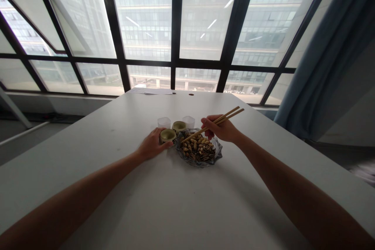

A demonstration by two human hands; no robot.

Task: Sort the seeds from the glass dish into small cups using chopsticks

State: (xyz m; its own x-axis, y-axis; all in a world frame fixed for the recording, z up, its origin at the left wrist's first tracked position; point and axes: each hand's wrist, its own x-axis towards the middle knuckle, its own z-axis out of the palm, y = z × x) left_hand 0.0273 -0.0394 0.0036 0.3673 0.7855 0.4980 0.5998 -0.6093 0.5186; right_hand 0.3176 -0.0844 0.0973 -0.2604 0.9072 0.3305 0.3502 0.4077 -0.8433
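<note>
A glass dish [218, 152] full of mixed nuts and seeds [198, 149] sits in the middle of the white table [164, 199]. My right hand [220, 129] is closed on a pair of wooden chopsticks [231, 114], whose tips reach down into the nuts at the dish's left side. My left hand [152, 145] is wrapped round a small olive-green cup [167, 134] just left of the dish. A second green cup [179, 125] stands behind it. Two small clear cups [164, 122] [189, 121] stand at the back.
Papers [152, 91] and a small dark round object [191, 94] lie at the table's far edge under the large windows. A blue-grey curtain [325, 54] hangs at the right.
</note>
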